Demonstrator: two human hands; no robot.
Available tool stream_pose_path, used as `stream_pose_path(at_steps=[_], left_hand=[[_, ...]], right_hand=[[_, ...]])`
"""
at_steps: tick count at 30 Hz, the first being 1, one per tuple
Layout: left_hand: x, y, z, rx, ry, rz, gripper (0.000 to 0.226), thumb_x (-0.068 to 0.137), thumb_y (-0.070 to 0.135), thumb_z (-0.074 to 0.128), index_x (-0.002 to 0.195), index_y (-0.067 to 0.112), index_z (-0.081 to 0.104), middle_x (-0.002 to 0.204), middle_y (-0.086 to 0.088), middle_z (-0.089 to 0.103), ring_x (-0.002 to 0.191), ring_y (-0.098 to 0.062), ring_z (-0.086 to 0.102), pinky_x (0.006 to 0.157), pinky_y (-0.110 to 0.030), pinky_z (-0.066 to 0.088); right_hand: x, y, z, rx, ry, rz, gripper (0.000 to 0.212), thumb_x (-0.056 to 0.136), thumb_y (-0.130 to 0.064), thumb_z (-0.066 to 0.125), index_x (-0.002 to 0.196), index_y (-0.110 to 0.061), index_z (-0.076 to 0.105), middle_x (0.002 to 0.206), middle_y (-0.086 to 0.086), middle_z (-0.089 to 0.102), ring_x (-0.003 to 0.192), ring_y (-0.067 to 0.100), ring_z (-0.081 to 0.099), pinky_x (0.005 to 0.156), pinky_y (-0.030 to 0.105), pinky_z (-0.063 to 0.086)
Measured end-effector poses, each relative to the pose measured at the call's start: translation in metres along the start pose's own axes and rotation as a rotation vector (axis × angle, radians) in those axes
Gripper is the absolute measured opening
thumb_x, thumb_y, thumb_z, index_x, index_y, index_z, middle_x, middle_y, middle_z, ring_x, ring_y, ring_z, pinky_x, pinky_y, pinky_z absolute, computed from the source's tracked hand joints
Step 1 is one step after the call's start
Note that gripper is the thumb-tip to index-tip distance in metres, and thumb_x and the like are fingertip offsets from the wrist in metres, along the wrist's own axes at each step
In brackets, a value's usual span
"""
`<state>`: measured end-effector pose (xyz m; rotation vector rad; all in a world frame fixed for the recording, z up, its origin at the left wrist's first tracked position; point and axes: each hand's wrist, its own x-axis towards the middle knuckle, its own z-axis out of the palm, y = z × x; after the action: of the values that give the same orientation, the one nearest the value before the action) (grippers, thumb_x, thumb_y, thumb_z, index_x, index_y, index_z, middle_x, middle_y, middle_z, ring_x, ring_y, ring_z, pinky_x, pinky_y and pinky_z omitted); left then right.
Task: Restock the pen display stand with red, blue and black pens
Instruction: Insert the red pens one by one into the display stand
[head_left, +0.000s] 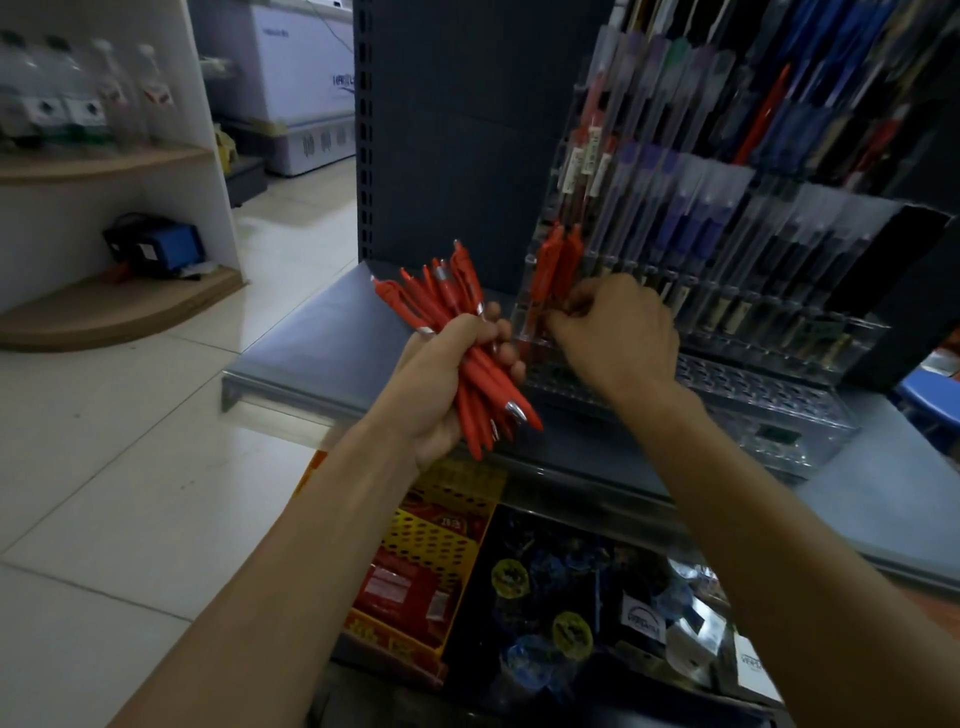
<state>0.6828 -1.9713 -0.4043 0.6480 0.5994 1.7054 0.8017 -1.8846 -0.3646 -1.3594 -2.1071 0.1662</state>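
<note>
At the left end of the pen display stand (753, 400), the right hand (618, 332) pinches low on the slotted red pens (550, 270), likely seating one. The left hand (441, 395) grips a bundle of red pens (452, 306) just beside it as ready supply. The right fingertips are hidden behind the knuckles, and the pens farther right are blurred.

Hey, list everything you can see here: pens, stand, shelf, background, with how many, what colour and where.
red pen bundle: many, red, fanned in the left hand
red pens in stand: two, red, upright, stand's left end
blue pens: several, blue, stand's middle
black pens: several, black, stand's right
pen display stand: one, clear, on the shelf
shelf: one, grey, under the stand
bottles: about four, clear, far left
freezer: one, white, background
perforated box: one, yellow-red, below the shelf
left-hand grip: one, holds the bundle
right-hand grip: one, pinches at the standing red pens
</note>
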Motion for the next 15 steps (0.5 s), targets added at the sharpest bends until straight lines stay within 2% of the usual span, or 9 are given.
stream_pose_path(at_steps=[3, 5, 7, 10, 13, 15], left_hand=[[-0.003, 0.000, 0.001, 0.130, 0.017, -0.003, 0.014, 0.093, 0.018, 0.057, 0.081, 0.011, 0.059, 0.065, -0.002, 0.056, 0.055, -0.010, 0.057, 0.057, -0.024, 0.054], [-0.004, -0.001, 0.002, 0.153, 0.034, 0.016, 0.017, 0.089, 0.024, 0.063, 0.076, 0.015, 0.058, 0.062, 0.000, 0.054, 0.051, -0.010, 0.054, 0.052, -0.023, 0.051], [-0.004, -0.001, 0.003, 0.152, 0.047, 0.034, 0.017, 0.083, 0.027, 0.067, 0.076, 0.017, 0.055, 0.061, 0.002, 0.051, 0.048, -0.008, 0.052, 0.049, -0.022, 0.049], [-0.005, -0.001, 0.005, 0.160, 0.062, 0.039, 0.021, 0.077, 0.033, 0.070, 0.078, 0.019, 0.054, 0.060, 0.003, 0.051, 0.048, -0.008, 0.050, 0.048, -0.021, 0.049], [-0.004, -0.002, 0.007, 0.181, 0.101, 0.043, 0.034, 0.072, 0.044, 0.070, 0.082, 0.017, 0.054, 0.060, 0.003, 0.052, 0.049, -0.008, 0.051, 0.049, -0.022, 0.049], [-0.003, -0.003, 0.008, 0.235, 0.135, 0.046, 0.045, 0.067, 0.057, 0.067, 0.082, 0.016, 0.055, 0.060, 0.002, 0.053, 0.051, -0.010, 0.052, 0.051, -0.024, 0.050]], right_hand=[[0.000, -0.001, -0.005, 0.022, 0.048, 0.020, 0.029, 0.090, -0.045, 0.058, 0.086, -0.021, 0.074, 0.084, 0.001, 0.072, 0.081, 0.024, 0.067, 0.068, 0.031, 0.049], [-0.001, 0.002, -0.003, 0.052, 0.114, 0.013, 0.026, 0.091, -0.046, 0.059, 0.090, -0.023, 0.072, 0.087, 0.000, 0.072, 0.084, 0.024, 0.067, 0.070, 0.033, 0.051], [-0.003, 0.002, 0.003, 0.043, 0.101, -0.014, 0.023, 0.093, -0.042, 0.058, 0.088, -0.023, 0.071, 0.085, 0.002, 0.072, 0.082, 0.025, 0.067, 0.069, 0.035, 0.053], [-0.006, 0.003, 0.009, 0.000, 0.037, -0.039, 0.022, 0.093, -0.033, 0.056, 0.085, -0.020, 0.071, 0.082, 0.003, 0.071, 0.077, 0.025, 0.066, 0.063, 0.030, 0.047], [-0.012, 0.003, 0.003, 0.117, 0.051, -0.058, 0.023, 0.094, -0.034, 0.055, 0.077, -0.023, 0.066, 0.071, -0.006, 0.066, 0.066, 0.013, 0.062, 0.059, 0.028, 0.047], [-0.022, -0.002, -0.003, 0.277, 0.073, -0.077, 0.029, 0.095, -0.036, 0.055, 0.072, -0.020, 0.062, 0.062, -0.009, 0.059, 0.056, 0.003, 0.053, 0.053, 0.023, 0.044]])
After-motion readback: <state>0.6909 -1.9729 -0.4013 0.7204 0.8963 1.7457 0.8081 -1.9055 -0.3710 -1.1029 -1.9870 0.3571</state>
